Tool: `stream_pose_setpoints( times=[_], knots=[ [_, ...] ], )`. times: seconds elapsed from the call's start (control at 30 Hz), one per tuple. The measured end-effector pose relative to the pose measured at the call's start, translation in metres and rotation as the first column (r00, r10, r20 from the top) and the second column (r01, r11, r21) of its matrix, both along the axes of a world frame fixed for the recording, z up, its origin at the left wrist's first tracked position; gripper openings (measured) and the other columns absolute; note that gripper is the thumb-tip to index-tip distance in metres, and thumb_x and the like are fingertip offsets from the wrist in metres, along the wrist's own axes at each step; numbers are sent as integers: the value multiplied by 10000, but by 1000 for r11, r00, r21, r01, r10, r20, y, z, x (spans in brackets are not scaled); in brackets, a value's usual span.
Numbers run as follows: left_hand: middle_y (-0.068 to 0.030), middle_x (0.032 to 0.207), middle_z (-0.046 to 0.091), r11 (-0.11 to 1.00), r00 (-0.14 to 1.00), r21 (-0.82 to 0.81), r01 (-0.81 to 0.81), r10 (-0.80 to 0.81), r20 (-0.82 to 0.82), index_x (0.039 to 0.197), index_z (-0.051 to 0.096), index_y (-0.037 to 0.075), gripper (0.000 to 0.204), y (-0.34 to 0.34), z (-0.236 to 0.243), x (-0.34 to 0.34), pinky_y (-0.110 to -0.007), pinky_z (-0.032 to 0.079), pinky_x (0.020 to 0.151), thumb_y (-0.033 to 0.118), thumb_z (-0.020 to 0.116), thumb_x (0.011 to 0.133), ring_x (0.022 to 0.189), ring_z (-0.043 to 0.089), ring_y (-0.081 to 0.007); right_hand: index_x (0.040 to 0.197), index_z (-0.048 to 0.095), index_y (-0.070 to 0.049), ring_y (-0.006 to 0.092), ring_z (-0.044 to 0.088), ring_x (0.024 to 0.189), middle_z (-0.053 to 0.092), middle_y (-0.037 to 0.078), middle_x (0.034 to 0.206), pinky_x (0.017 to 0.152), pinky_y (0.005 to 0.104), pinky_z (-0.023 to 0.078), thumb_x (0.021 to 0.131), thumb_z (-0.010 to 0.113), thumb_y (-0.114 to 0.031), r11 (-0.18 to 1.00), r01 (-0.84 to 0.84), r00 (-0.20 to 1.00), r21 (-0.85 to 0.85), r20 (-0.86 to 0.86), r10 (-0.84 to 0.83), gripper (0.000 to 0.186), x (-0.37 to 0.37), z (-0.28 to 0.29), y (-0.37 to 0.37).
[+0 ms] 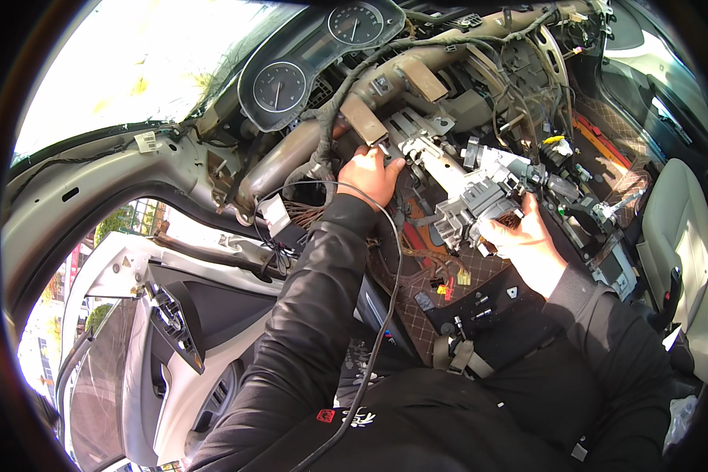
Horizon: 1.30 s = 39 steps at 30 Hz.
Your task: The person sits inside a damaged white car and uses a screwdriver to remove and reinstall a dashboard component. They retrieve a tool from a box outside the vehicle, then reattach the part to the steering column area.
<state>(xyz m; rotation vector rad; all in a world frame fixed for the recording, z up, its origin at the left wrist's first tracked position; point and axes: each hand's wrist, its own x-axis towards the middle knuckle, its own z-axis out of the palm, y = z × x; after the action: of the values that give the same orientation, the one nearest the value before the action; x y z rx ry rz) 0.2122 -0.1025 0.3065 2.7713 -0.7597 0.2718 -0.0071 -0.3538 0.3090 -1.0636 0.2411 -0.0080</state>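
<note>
A steering column (448, 175) lies aslant under the metal dashboard beam (295, 157), with a grey switch housing (472, 206) at its near end. My right hand (527, 240) grips this near end from the right, thumb on the near side and fingers partly hidden beyond it. Up at the beam, my left hand (370, 177) is closed beside the column's upper part, just below a tan bracket (365, 120). Its fingertips are tucked out of sight, so what they hold cannot be made out. A thin black cable (399, 259) crosses in front of my left wrist.
The instrument cluster (303, 67) sits at the upper left. A thick wiring harness (330, 118) runs along the beam. The open driver's door (189, 338) stands left, a light seat (680, 244) right. Loose connectors and small parts lie on the quilted floor mat (425, 315).
</note>
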Motion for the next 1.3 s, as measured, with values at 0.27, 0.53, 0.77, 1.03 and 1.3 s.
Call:
stream_pose_setpoints(
  times=[0.27,0.53,0.77,1.03,1.3],
  knots=[
    [-308,1322,725,1000,1000,-16,0,0,-9,1371,702,-48,587,0,2,-1,-510,579,1047,452,692,1064,1194,726,-467,1113,784,18,138,716,823,770,105,887,762,335,569,1029,795,-205,349,-278,959,-895,-237,157,239,-19,96,-66],
    [-303,1228,758,999,999,-8,44,-44,12,1345,700,-54,579,2,2,0,-515,585,1022,450,711,1059,1156,738,-471,1104,765,29,439,747,1100,781,254,1081,993,515,582,1014,755,-357,-114,126,942,-985,82,326,397,155,84,-69],
    [-295,1218,763,997,997,-26,78,-77,27,1349,698,-48,549,5,1,1,-499,592,1001,416,734,1060,1149,742,-467,1603,541,45,414,599,1473,627,283,1569,1240,452,467,1030,785,-396,-119,-175,828,-977,-212,520,763,245,30,-76],
    [-291,1189,768,996,996,-15,83,-83,35,1329,696,-66,552,4,1,0,-508,601,962,416,737,1061,1116,751,-466,1633,504,37,403,586,1492,601,276,1607,1253,446,450,1030,783,-409,57,-192,794,-980,-121,595,800,256,14,-83],
    [-286,1135,776,998,998,-31,54,-53,44,1317,710,-46,520,0,1,-3,-517,605,928,407,730,1063,1061,757,-482,1594,519,84,404,606,1465,625,288,1570,1236,446,468,1025,798,-389,92,-196,798,-976,-104,594,791,255,16,-83]
  ],
)
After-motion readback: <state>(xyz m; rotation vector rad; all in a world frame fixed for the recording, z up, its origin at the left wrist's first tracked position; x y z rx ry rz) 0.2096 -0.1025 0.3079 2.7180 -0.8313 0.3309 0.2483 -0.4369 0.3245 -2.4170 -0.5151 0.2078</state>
